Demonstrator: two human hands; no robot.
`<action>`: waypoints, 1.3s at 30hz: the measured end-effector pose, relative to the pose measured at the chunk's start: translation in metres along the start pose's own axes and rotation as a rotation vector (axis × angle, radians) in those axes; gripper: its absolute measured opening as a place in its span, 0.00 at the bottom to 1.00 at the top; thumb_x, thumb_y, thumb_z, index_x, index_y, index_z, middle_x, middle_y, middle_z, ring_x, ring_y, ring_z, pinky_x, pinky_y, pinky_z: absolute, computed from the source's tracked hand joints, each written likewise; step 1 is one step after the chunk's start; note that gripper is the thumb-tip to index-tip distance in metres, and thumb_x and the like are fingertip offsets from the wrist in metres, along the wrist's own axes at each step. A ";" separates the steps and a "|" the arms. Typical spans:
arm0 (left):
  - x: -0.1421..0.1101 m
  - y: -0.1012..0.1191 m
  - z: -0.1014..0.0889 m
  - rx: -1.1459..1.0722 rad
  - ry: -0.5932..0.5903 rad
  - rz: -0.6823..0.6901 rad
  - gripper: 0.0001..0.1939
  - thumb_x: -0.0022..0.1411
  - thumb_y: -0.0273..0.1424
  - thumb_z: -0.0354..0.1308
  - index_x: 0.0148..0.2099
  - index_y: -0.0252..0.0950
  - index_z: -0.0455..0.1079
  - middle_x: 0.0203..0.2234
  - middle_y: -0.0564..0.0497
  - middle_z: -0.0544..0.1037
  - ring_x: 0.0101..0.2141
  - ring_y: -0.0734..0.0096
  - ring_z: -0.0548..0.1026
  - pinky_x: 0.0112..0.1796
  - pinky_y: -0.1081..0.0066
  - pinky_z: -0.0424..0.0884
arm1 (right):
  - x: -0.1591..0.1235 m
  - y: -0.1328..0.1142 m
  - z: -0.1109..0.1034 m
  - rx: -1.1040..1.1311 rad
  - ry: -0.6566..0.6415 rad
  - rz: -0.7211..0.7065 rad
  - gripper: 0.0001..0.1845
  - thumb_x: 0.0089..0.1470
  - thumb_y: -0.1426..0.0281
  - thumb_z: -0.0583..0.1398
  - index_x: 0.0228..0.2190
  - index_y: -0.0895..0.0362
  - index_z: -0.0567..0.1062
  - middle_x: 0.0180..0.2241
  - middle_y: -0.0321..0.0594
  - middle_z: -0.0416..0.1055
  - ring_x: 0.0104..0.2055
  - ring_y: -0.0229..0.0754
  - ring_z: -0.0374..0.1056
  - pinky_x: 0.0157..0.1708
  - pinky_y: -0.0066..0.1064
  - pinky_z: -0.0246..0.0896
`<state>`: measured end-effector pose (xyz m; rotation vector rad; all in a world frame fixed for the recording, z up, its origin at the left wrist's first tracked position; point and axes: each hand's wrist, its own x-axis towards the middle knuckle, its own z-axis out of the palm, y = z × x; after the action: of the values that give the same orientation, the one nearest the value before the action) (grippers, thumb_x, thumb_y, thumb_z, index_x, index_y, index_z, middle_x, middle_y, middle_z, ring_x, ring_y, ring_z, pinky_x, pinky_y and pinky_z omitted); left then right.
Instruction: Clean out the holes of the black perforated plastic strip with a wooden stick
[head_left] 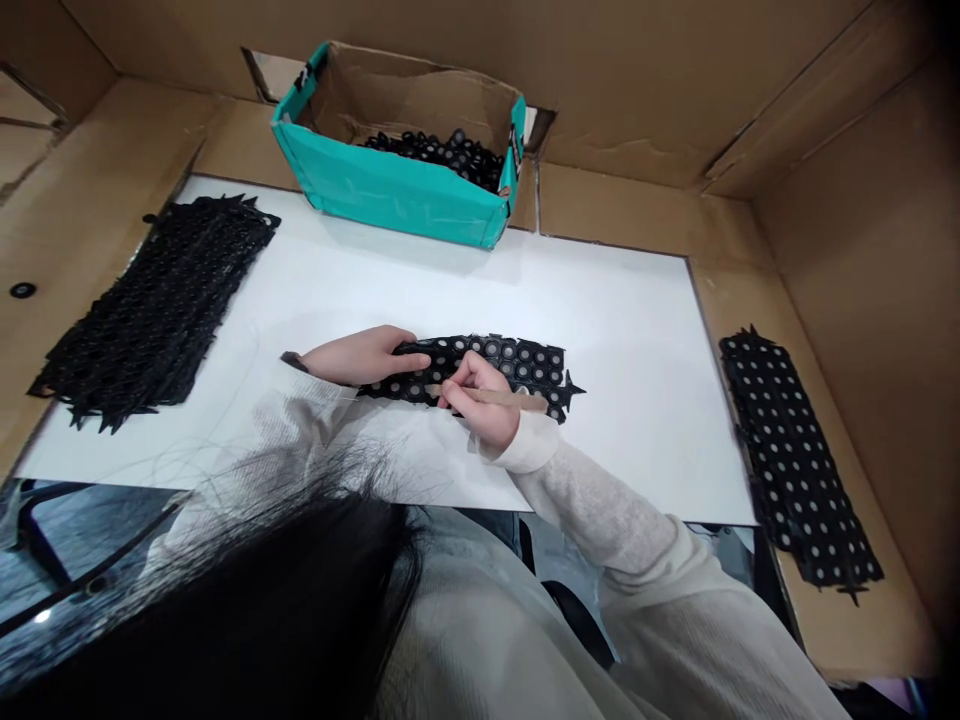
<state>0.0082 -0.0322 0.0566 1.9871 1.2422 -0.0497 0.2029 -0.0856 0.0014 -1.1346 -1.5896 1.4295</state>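
A black sheet (536, 365) with rows of round rings lies on the white board in front of me. Several rings have pale grey centres, and a pointed tab sticks out at its right end. My left hand (367, 355) rests on the sheet's left part, thumb stretched over the rings and the other fingers apart at the far edge. Closed around a slim light-brown wooden stick (517, 399) is my right hand (484, 400), held like a pen. The stick's tip touches or hovers just above the rings near the left thumb; I cannot tell which.
Behind the sheet stands a teal-sided cardboard box (397, 195) with many small black rings (450, 152) inside. Stacked black sheets (157, 300) lie at left, near a loose black ring (23, 290). Another dotted black sheet (799, 460) lies at right. Cardboard walls (637, 90) surround the white board (622, 300).
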 end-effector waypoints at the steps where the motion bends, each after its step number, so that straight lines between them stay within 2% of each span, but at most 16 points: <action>1: 0.001 -0.001 0.001 0.008 0.024 0.000 0.24 0.60 0.47 0.45 0.39 0.32 0.69 0.33 0.46 0.77 0.31 0.67 0.71 0.32 0.72 0.63 | 0.001 0.000 -0.001 0.059 -0.007 0.011 0.09 0.52 0.67 0.56 0.26 0.54 0.60 0.23 0.32 0.70 0.23 0.33 0.64 0.23 0.26 0.57; 7: -0.003 -0.006 0.002 -0.004 0.083 0.009 0.21 0.59 0.46 0.48 0.42 0.33 0.68 0.36 0.47 0.76 0.36 0.67 0.71 0.37 0.71 0.63 | 0.003 -0.007 -0.008 0.243 -0.012 0.037 0.11 0.48 0.68 0.59 0.23 0.55 0.59 0.19 0.30 0.70 0.19 0.30 0.63 0.20 0.23 0.56; 13: -0.010 -0.004 0.001 0.089 0.226 0.036 0.22 0.57 0.47 0.52 0.44 0.35 0.67 0.36 0.49 0.75 0.36 0.66 0.71 0.36 0.71 0.62 | 0.004 -0.011 -0.012 0.300 0.029 0.058 0.12 0.45 0.70 0.59 0.23 0.54 0.57 0.17 0.30 0.70 0.17 0.30 0.61 0.18 0.22 0.54; 18: -0.009 -0.006 0.000 0.079 0.221 0.071 0.20 0.57 0.45 0.53 0.44 0.35 0.67 0.37 0.49 0.75 0.36 0.66 0.71 0.37 0.72 0.62 | 0.007 -0.010 -0.014 0.344 0.035 0.063 0.11 0.46 0.70 0.58 0.23 0.54 0.58 0.17 0.30 0.70 0.17 0.30 0.61 0.18 0.22 0.53; 24: -0.006 -0.016 0.002 0.106 0.261 0.069 0.22 0.56 0.47 0.54 0.47 0.37 0.67 0.40 0.49 0.76 0.40 0.62 0.72 0.38 0.70 0.63 | 0.012 -0.010 -0.022 0.556 0.220 0.114 0.11 0.46 0.73 0.56 0.20 0.55 0.57 0.14 0.27 0.66 0.16 0.28 0.58 0.20 0.23 0.54; 27: -0.005 -0.018 0.004 0.152 0.280 0.066 0.23 0.57 0.47 0.54 0.49 0.37 0.67 0.42 0.47 0.75 0.42 0.60 0.72 0.42 0.67 0.63 | 0.011 -0.011 -0.020 0.458 0.206 0.081 0.10 0.46 0.71 0.58 0.21 0.55 0.59 0.16 0.29 0.68 0.17 0.29 0.59 0.19 0.23 0.52; 31: -0.006 -0.010 0.007 0.301 0.342 0.020 0.21 0.59 0.43 0.52 0.49 0.34 0.67 0.42 0.42 0.74 0.47 0.54 0.69 0.51 0.57 0.57 | 0.008 -0.014 -0.014 0.321 0.179 0.015 0.11 0.49 0.68 0.60 0.23 0.54 0.60 0.18 0.29 0.68 0.18 0.29 0.59 0.19 0.24 0.52; 36: 0.000 0.009 0.010 0.313 0.299 -0.103 0.21 0.60 0.39 0.48 0.49 0.31 0.67 0.43 0.40 0.75 0.46 0.51 0.70 0.49 0.55 0.60 | 0.007 -0.012 -0.015 0.200 0.272 -0.100 0.11 0.53 0.64 0.59 0.27 0.54 0.61 0.21 0.30 0.67 0.23 0.31 0.62 0.24 0.26 0.55; 39: 0.005 0.012 0.010 0.257 0.297 -0.170 0.19 0.59 0.35 0.47 0.49 0.32 0.67 0.42 0.41 0.75 0.45 0.51 0.71 0.48 0.56 0.61 | 0.006 -0.008 -0.015 0.139 0.268 -0.139 0.10 0.55 0.63 0.57 0.29 0.54 0.61 0.23 0.31 0.67 0.24 0.31 0.62 0.26 0.28 0.55</action>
<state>0.0236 -0.0377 0.0547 2.1578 1.6660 0.0030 0.2133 -0.0745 0.0112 -1.0636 -1.3341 1.2213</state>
